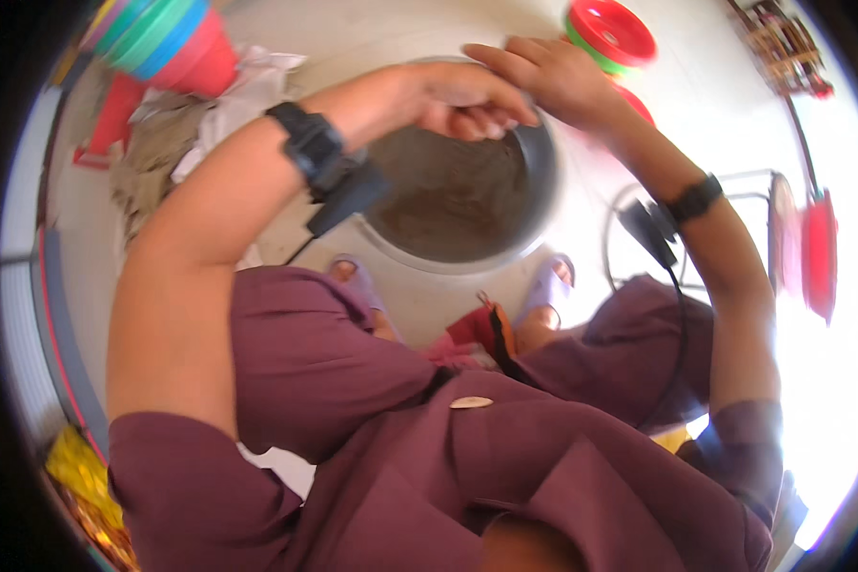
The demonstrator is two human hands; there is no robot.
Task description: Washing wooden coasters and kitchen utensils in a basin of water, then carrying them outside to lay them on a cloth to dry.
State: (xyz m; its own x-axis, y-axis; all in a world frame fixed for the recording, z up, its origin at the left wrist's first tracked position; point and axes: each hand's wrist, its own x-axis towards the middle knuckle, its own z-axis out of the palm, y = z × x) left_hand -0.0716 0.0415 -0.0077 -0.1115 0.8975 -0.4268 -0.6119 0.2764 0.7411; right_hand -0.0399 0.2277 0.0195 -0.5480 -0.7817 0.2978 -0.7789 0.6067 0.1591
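Observation:
My left hand is over the far part of a wide metal basin, its fingers curled and the back of the hand upward. My right hand meets it from the right, above the basin's far right rim, and overlaps or touches its knuckles. Whether anything small lies between the fingers is hidden. The basin stands on the floor beyond my feet and holds dark, brownish liquid. Each wrist wears a black strap with a device and a cable.
Stacked colourful plastic tubs stand at the upper left beside crumpled cloths. Red and green plastic basins lie beyond the right hand. A metal-framed stool or rack is at the right. A red and orange cloth item lies between my feet.

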